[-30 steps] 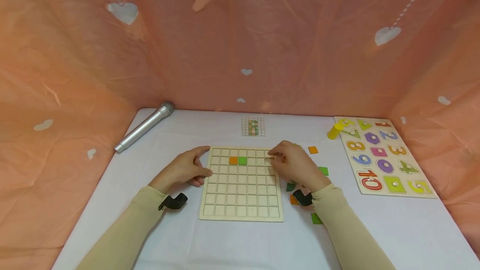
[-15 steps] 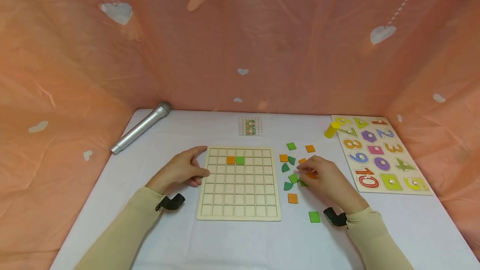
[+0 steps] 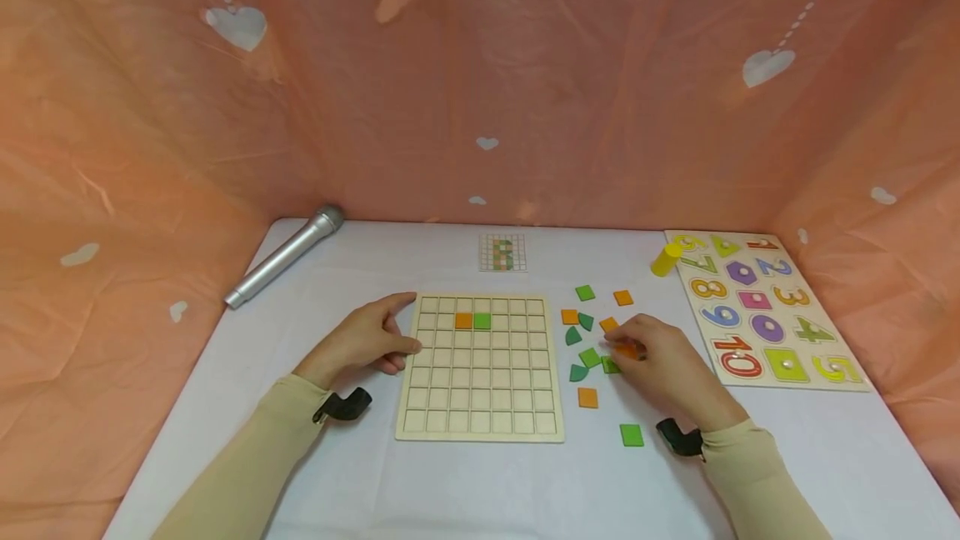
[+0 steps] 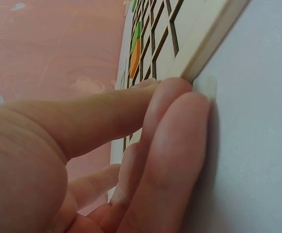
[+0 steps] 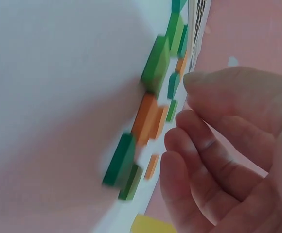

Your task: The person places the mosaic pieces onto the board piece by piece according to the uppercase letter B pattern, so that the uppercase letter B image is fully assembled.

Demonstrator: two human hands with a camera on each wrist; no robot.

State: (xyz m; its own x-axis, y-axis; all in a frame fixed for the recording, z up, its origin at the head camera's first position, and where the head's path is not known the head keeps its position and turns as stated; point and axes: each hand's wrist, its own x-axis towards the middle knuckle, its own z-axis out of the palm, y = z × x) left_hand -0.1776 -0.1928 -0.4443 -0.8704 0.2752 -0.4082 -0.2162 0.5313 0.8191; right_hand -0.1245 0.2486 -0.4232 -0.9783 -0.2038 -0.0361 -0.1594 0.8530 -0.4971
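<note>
Peach-orange cloth printed with pale hearts (image 3: 600, 107) walls in the white tabletop (image 3: 465, 486) I am watching from my remote seat. At its middle lies the wooden grid board (image 3: 481, 398), with one orange square tile (image 3: 464, 321) and one green square tile (image 3: 482, 321) seated side by side in its second row from the far edge. Beyond it I see a small pattern card (image 3: 502, 252).

My left hand (image 3: 356, 340) steadies the board, thumb on its left rim and fingers against the side. My right hand (image 3: 660, 365) hovers over the loose tiles to the right; its thumb and fingers are half curled with a narrow gap, and I see nothing held between them. Under it lies a loose orange tile (image 3: 628, 352), partly hidden; dark green quarter-circle tiles (image 3: 573, 336) lie nearer the board.

I judge the step in hand to be choosing another tile. The next move calls for a careful fingertip pinch on one thin piece, checked against the card.
</note>
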